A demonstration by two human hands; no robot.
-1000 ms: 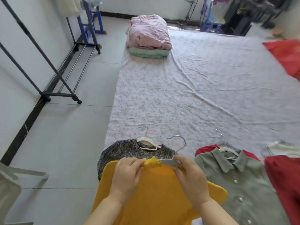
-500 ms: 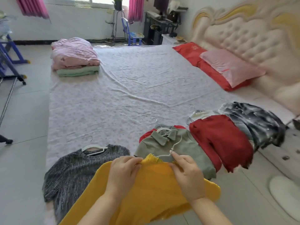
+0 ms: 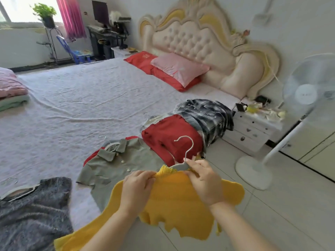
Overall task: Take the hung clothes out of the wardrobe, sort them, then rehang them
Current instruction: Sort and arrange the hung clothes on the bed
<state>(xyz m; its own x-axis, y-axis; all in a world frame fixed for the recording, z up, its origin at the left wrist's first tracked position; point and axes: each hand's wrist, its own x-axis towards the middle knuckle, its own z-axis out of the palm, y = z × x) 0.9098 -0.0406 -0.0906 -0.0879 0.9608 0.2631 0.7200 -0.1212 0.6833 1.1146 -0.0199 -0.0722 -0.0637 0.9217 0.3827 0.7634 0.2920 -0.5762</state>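
Yellow knit top (image 3: 174,201) on grey hanger (image 3: 181,166), lower centre of frame, left hand (image 3: 136,187) pinching its neckline, right hand (image 3: 204,180) gripping hanger and collar, olive shirt (image 3: 123,163), red garment (image 3: 168,136), plaid shirt (image 3: 206,115) along bed (image 3: 72,105) edge

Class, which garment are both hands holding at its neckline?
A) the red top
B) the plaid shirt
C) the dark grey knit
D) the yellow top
D: the left hand and right hand both grip the yellow top at its neckline, by the hanger.
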